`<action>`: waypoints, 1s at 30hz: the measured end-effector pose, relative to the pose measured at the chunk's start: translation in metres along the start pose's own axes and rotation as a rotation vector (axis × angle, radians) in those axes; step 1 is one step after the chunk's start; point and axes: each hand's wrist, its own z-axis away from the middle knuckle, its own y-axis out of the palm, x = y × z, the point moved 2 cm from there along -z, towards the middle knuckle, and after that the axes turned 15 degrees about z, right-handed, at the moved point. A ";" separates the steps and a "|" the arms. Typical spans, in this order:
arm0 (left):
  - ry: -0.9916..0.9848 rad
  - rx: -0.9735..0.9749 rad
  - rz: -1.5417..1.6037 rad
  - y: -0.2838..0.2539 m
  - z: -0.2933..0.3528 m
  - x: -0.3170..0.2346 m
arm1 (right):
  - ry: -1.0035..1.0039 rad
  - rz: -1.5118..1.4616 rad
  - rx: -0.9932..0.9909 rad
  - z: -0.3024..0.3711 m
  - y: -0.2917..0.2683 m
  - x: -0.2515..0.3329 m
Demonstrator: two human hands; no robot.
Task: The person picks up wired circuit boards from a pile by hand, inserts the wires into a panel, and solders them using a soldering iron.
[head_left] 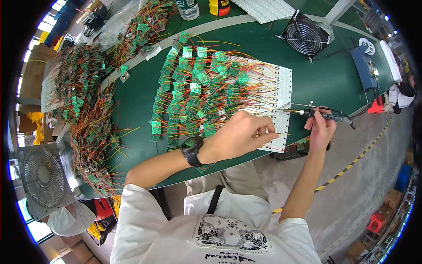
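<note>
My right hand (pixel 322 127) grips a soldering iron (pixel 337 118) with a thin metal feed tube fixed along it. Its tip points left over the right side of a white perforated board (pixel 283 90). The left hand (pixel 237 135), below a black wristwatch (pixel 191 150), is pinched together at the board's near right part. A thin yellow wire (pixel 283 134) sticks out from those fingertips. Rows of small green circuit boards (pixel 193 88) lie on the left of the white board and beside it, their red and yellow wires running across it to the right.
A heap of wired circuit boards (pixel 83 83) covers the table's left side. At the far right stand a black fan (pixel 305 36) and a blue soldering station (pixel 365 66) with a cable. A bottle (pixel 188 9) and a yellow-black can (pixel 219 7) stand at the back.
</note>
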 end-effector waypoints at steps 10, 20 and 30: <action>0.354 -0.147 -0.596 0.012 0.002 0.045 | -0.030 -0.023 -0.031 0.000 0.001 -0.003; 0.381 -0.197 -0.639 0.010 0.004 0.050 | -0.047 0.001 0.204 -0.004 -0.007 -0.005; 0.383 -0.221 -0.672 0.012 0.003 0.052 | -0.043 0.014 0.191 -0.002 -0.004 -0.002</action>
